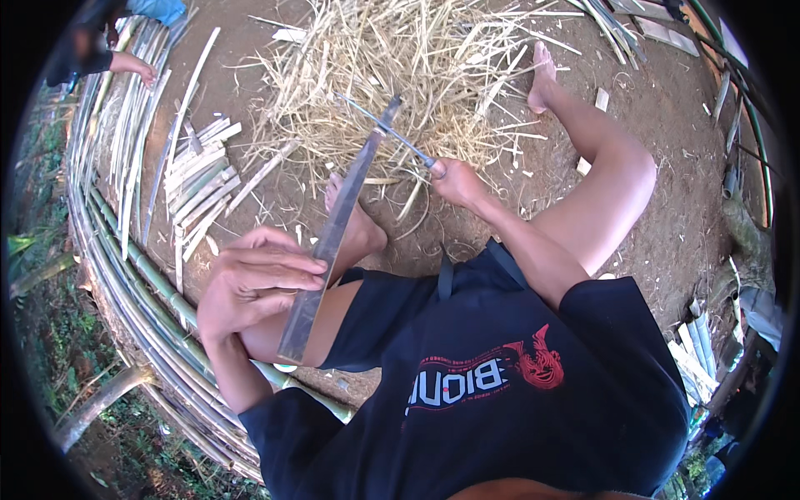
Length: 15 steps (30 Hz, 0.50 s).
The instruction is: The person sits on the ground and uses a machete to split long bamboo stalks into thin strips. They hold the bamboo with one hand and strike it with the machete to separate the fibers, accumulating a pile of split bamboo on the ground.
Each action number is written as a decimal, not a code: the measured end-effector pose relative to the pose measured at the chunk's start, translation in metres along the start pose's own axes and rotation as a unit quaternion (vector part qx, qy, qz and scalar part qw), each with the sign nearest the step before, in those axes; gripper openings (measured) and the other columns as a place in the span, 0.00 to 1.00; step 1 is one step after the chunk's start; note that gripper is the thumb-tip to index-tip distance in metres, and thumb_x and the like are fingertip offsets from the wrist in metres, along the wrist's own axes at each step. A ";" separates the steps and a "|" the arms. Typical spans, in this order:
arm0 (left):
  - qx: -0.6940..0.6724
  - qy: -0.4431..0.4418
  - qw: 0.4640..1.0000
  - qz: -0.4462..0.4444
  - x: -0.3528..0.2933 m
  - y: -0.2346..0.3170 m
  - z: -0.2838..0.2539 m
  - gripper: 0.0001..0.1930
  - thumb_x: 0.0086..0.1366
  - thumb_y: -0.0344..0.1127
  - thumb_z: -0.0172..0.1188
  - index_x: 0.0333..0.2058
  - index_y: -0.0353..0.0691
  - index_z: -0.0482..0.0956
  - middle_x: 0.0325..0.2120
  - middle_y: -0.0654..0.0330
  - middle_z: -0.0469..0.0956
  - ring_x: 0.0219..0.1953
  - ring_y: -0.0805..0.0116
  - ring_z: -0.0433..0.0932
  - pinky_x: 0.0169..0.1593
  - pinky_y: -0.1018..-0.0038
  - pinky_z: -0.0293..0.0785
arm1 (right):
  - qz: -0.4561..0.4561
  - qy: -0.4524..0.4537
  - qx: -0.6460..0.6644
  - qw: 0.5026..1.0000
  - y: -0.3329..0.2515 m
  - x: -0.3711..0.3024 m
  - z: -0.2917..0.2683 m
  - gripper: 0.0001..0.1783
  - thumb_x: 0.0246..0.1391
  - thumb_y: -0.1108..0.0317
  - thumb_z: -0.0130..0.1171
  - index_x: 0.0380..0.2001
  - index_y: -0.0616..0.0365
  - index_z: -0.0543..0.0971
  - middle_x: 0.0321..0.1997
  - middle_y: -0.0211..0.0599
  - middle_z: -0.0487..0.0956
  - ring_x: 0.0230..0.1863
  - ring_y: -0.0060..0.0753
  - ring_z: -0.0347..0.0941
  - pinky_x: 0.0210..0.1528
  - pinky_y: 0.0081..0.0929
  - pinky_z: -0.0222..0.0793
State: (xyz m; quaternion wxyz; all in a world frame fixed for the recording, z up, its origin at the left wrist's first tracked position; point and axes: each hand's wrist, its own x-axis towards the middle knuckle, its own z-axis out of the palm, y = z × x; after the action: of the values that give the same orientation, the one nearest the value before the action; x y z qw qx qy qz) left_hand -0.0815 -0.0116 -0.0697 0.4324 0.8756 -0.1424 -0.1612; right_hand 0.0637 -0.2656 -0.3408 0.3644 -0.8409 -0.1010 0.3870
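Observation:
My left hand (258, 283) grips a long, flat, dark bamboo strip (337, 225) near its close end, fingers laid across it. The strip slants away over my left leg toward the shavings. In my closed right hand (457, 182) is a knife (407, 143) with a thin, narrow blade, held by its handle. Its blade crosses the strip near the far end, where a pale patch shows on the strip. From this view I cannot tell how deep the edge sits.
A large heap of pale shavings (392, 62) lies in front of my feet. Short split slats (200, 187) are piled at the left, beside long bamboo strips (142, 125) and poles (137, 258). Another person's hand (133, 67) reaches in at the far left. More slats (696, 358) lie at the right.

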 end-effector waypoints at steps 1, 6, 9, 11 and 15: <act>0.012 -0.003 1.000 0.000 -0.001 0.002 0.002 0.16 0.52 0.45 0.65 0.35 0.43 0.87 0.37 0.64 0.84 0.42 0.65 0.79 0.51 0.66 0.70 | 0.014 -0.021 -0.009 1.000 -0.003 -0.002 -0.007 0.07 0.53 0.67 0.53 0.32 0.57 0.77 0.24 0.48 0.79 0.26 0.41 0.77 0.33 0.40 0.73; -0.027 0.013 1.000 0.000 -0.009 -0.009 -0.008 0.16 0.49 0.45 0.67 0.34 0.42 0.87 0.37 0.62 0.84 0.38 0.65 0.80 0.49 0.67 0.69 | -0.150 -0.051 -0.054 0.986 -0.004 -0.021 -0.006 0.06 0.55 0.69 0.52 0.34 0.58 0.77 0.26 0.43 0.78 0.27 0.38 0.76 0.33 0.38 0.73; -0.063 0.000 0.998 -0.031 -0.012 -0.014 -0.009 0.17 0.47 0.44 0.68 0.33 0.39 0.87 0.36 0.60 0.84 0.38 0.63 0.79 0.47 0.66 0.70 | -0.033 -0.025 -0.003 0.999 0.020 0.002 -0.002 0.07 0.54 0.72 0.51 0.35 0.58 0.77 0.25 0.39 0.78 0.26 0.34 0.75 0.32 0.35 0.73; -0.062 0.014 0.998 -0.024 -0.012 -0.016 -0.012 0.17 0.47 0.43 0.68 0.33 0.39 0.87 0.35 0.59 0.84 0.38 0.62 0.78 0.46 0.66 0.70 | 0.064 -0.069 -0.067 0.993 0.018 0.015 -0.030 0.06 0.54 0.72 0.51 0.35 0.56 0.77 0.24 0.37 0.76 0.27 0.31 0.74 0.32 0.33 0.73; -0.069 0.093 0.993 -0.011 -0.021 -0.021 -0.015 0.15 0.47 0.42 0.68 0.31 0.38 0.87 0.34 0.56 0.84 0.38 0.61 0.78 0.46 0.65 0.71 | -0.150 -0.039 -0.024 0.988 0.001 -0.023 -0.006 0.03 0.52 0.70 0.53 0.30 0.54 0.75 0.24 0.35 0.75 0.23 0.31 0.72 0.29 0.36 0.72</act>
State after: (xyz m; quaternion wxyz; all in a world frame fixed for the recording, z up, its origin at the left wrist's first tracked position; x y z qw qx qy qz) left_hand -0.0920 0.0195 -0.0740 0.5014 0.8563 -0.0810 -0.0933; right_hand 0.0521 -0.2796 -0.3260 0.3938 -0.8091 -0.2494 0.3579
